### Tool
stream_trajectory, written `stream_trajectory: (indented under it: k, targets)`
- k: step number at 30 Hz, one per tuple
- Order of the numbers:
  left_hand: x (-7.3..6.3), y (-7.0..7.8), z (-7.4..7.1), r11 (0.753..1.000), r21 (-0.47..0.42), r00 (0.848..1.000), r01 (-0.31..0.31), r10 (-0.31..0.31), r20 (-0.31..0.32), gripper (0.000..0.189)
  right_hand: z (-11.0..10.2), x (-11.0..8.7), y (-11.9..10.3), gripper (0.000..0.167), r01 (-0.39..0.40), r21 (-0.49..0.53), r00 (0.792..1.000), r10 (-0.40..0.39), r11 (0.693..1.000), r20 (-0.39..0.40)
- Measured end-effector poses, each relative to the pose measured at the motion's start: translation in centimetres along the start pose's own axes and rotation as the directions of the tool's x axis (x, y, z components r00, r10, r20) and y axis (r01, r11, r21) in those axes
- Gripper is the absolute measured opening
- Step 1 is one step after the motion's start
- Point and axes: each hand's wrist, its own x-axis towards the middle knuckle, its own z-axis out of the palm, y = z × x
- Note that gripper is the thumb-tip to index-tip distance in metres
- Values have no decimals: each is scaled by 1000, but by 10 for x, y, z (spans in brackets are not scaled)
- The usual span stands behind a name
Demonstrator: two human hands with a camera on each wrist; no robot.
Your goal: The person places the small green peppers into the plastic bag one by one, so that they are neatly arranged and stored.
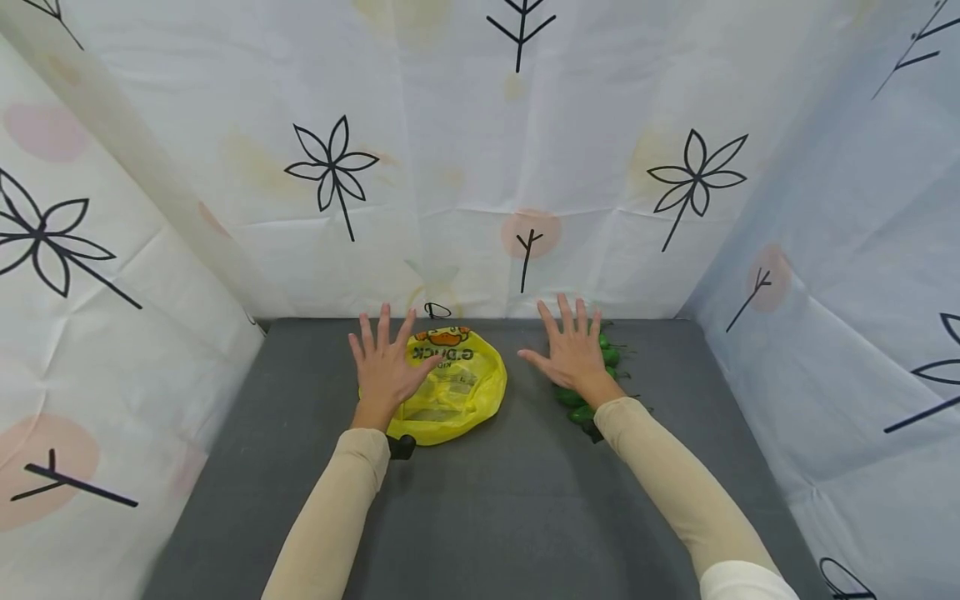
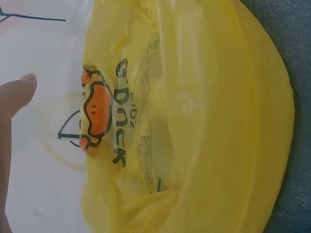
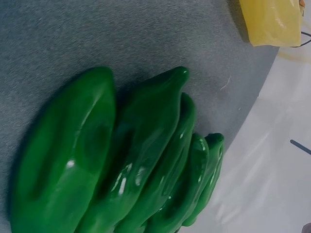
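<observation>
A yellow plastic bag (image 1: 465, 392) with an orange duck print stands with its mouth spread wide on the grey table. My left hand (image 1: 384, 367), fingers straight and spread, is held over the bag's left side; its thumb (image 2: 18, 94) shows beside the bag (image 2: 218, 116) in the left wrist view. To the right, my right hand (image 1: 576, 354) has its fingers spread over several green peppers (image 1: 577, 404) and holds nothing. Those peppers (image 3: 141, 150) lie side by side in a row, shiny and stemmed, partly hidden by the hand in the head view.
The grey table (image 1: 480, 517) meets a white patterned cloth (image 1: 450, 167) at its back edge. More of this cloth hangs along the left and right sides. A dark wrist camera (image 1: 402, 447) sits below the left hand.
</observation>
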Motion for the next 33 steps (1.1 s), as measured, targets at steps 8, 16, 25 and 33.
stream_trajectory:
  k: [8,16,25,33]
  targets:
    - [-3,-7,-1,1000,-27,1000,4,-4,-15,97,3,-9,11,97,22,-18,1000,-22,1000,-13]
    - [-6,-17,2,999,-42,999,24,-26,-29,96,3,-21,21,99,3,15,1000,-4,1000,18]
    - [-10,-30,6,993,-99,997,72,-74,-20,94,5,-33,35,103,8,42,1000,-9,999,24]
    - [-16,-45,13,986,-119,993,121,-120,12,91,6,-43,47,107,11,63,999,-13,998,33]
